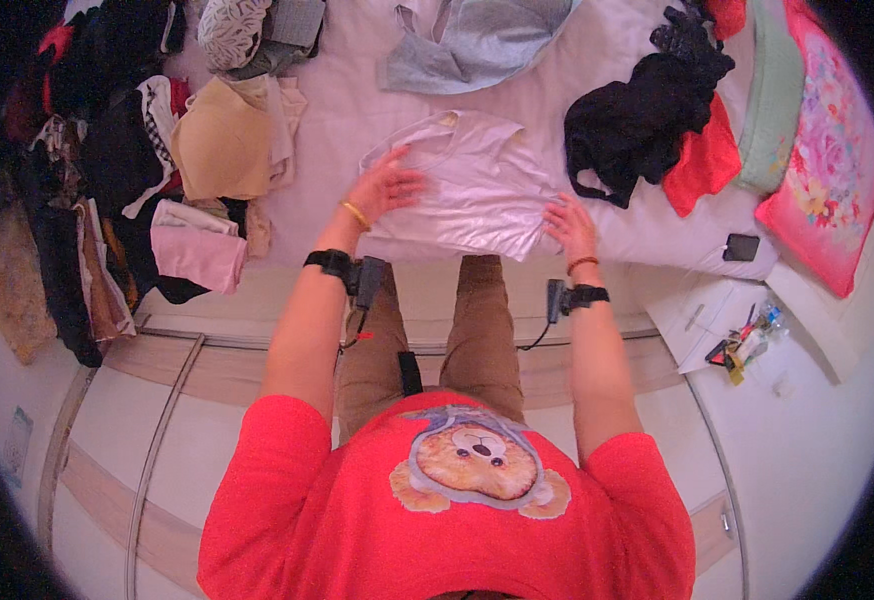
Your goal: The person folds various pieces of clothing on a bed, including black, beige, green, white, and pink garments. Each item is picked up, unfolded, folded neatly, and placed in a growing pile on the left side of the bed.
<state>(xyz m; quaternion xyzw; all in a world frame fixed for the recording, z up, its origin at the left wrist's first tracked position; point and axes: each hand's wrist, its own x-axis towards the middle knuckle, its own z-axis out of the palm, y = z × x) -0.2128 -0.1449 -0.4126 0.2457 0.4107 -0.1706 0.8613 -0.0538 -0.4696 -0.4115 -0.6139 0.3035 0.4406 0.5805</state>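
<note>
A pale pink garment (pixel 474 187), perhaps a short-sleeved top, lies spread with some wrinkles on the light pink bed sheet (pixel 332 150). My left hand (pixel 392 184) is over its left side, fingers apart and slightly blurred. At its right edge my right hand (pixel 568 225) touches the fabric with spread fingers. Neither hand clearly grips the cloth. Beyond the garment lies a grey garment (pixel 474 52), partly cut off by the picture's top edge.
Left on the bed are a beige bra cup (pixel 223 139), folded pink cloth (pixel 201 251) and dark clothes (pixel 107 150). To the right lie black clothing (pixel 632 120), red cloth (pixel 707 165), a floral pillow (pixel 827 165) and a small black box (pixel 741 247). Small items (pixel 748 341) sit on a white surface.
</note>
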